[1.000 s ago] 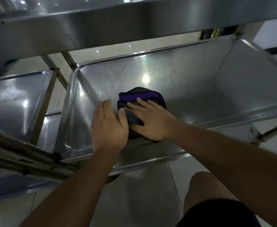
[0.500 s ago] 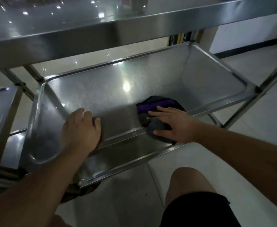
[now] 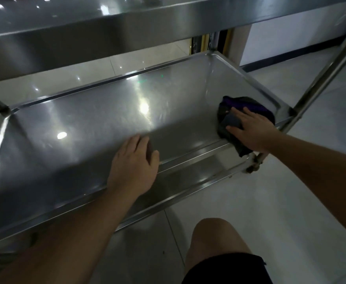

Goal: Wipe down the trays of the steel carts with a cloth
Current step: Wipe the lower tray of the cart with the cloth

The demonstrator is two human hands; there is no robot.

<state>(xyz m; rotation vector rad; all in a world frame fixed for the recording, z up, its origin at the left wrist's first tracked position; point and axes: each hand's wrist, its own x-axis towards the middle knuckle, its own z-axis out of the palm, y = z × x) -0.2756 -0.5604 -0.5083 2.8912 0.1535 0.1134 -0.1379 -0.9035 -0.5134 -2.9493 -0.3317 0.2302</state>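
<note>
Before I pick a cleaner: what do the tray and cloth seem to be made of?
Tray: looks like stainless steel with a brushed sheen, showing streaky glare and mirrored ceiling lights. Cloth: soft, matte fabric, dark with a purple band, bunched under the right hand; possibly microfibre, not certain.

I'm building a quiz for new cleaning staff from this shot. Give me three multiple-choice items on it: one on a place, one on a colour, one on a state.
1. Where in the lower tray is the cloth?
A. left end
B. middle
C. right end

2. What colour shows on the dark cloth?
A. purple
B. yellow
C. red

3. How does the right hand meet the cloth?
A. hovers above it
B. presses flat on it
C. pinches one corner

Answers:
1. C, it lies by the tray's right wall.
2. A, a purple band runs along its far edge.
3. B, straight fingers lie spread on top, while the left hand rests on the near rim.
</note>
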